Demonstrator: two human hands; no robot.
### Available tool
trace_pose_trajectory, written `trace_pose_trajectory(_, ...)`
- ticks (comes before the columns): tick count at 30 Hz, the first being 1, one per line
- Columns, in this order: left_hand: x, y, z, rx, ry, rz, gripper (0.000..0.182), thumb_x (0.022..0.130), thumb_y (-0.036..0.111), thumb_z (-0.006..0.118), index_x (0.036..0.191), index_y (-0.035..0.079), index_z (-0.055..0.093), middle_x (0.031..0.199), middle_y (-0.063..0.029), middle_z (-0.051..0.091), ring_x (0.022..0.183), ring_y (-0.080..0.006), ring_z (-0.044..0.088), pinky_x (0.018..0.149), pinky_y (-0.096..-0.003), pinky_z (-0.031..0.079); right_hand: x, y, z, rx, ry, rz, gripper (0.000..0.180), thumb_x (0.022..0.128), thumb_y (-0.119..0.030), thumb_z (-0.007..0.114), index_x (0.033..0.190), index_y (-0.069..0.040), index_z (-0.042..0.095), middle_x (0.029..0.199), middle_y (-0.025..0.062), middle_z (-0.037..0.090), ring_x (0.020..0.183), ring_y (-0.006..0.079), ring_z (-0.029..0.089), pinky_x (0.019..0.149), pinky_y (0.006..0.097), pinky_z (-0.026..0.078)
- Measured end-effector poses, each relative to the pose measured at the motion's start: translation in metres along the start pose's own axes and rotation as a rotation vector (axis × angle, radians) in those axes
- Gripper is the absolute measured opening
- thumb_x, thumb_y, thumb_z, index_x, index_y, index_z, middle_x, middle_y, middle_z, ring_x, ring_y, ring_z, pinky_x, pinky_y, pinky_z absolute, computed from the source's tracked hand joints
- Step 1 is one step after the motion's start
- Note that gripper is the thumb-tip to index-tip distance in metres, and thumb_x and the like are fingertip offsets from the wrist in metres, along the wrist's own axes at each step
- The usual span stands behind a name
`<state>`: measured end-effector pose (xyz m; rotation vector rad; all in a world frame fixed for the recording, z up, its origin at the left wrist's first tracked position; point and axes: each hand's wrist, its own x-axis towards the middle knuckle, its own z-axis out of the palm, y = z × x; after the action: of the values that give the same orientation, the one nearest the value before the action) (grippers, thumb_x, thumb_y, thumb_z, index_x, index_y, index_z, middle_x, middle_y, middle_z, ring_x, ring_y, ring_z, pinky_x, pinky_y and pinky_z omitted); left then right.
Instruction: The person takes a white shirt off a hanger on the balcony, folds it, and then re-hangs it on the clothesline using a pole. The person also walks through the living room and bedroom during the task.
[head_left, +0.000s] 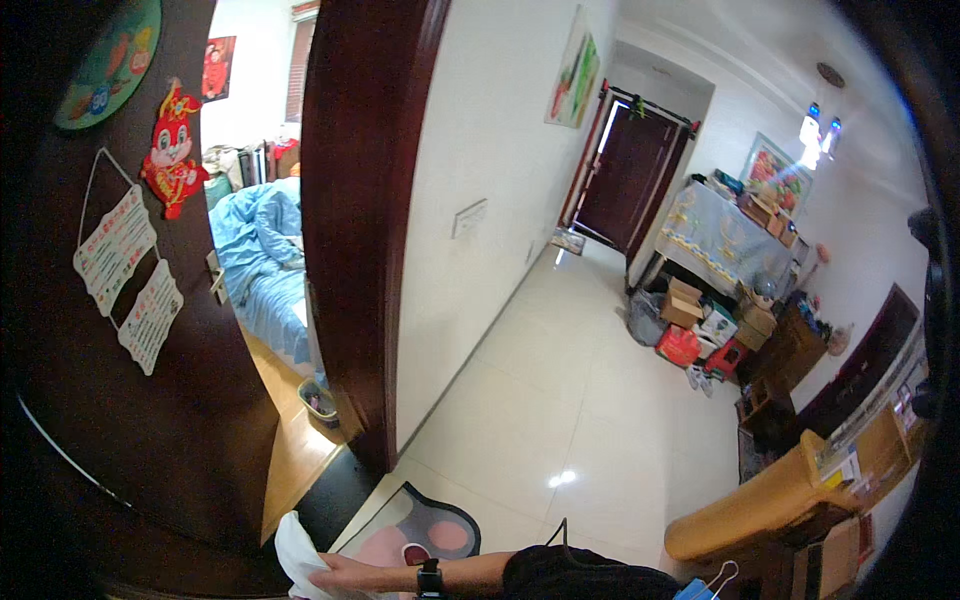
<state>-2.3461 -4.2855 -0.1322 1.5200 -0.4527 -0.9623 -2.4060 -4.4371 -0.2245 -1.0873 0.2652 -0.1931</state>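
Observation:
My left hand reaches across the bottom edge, a black watch on its wrist and a black sleeve above the elbow. Its fingers close on a soft white sheet, cloth or paper, I cannot tell which. Below the hand lies a grey and pink paw-shaped floor mat. The dark wooden door stands open just to the left, beside its frame. My right hand is out of view. At the lower edge shows part of a blue thing with a pale loop.
Through the doorway are a bed with blue bedding and a small bin. Cardboard boxes and bags stand by a cloth-covered table. A tan rounded piece of furniture juts in at right.

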Motion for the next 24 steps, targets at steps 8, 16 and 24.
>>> trace_pose_trajectory(8,-0.012,0.008,0.024,0.028,0.018,-0.026,0.061,0.093,0.025,0.065,0.143,-0.001,0.042,0.128,-0.0148,0.06,0.111,-0.0247,0.059,0.095,-0.0352,0.047,-0.041,-0.01,0.017,-0.436,0.102,-0.193,0.039,0.097,-0.023,0.06,0.129,-0.001,0.053,0.112,0.0137,0.064,0.1,0.0223,0.061,0.088,0.0373,0.049)
trace_pose_trajectory(16,-0.033,0.015,0.07,-0.002,0.089,-0.055,0.06,0.094,0.025,0.064,0.143,-0.001,0.041,0.127,-0.0149,0.061,0.109,-0.0248,0.06,0.095,-0.035,0.046,-0.086,-0.059,0.004,-1.15,-0.099,-0.36,0.033,0.087,-0.022,0.061,0.113,-0.002,0.059,0.099,0.023,0.057,0.098,0.0438,0.058,0.083,0.0475,0.048)
trace_pose_trajectory(24,-0.034,-0.016,0.119,-0.224,0.282,0.162,0.03,0.089,0.008,0.065,0.117,0.002,0.055,0.107,-0.0085,0.062,0.096,-0.0191,0.06,0.083,-0.0344,0.051,-0.123,-0.068,-0.007,-0.613,-0.174,-0.218,0.03,0.096,-0.024,0.05,0.114,-0.002,0.057,0.107,0.0139,0.057,0.098,0.0285,0.056,0.086,0.042,0.049)
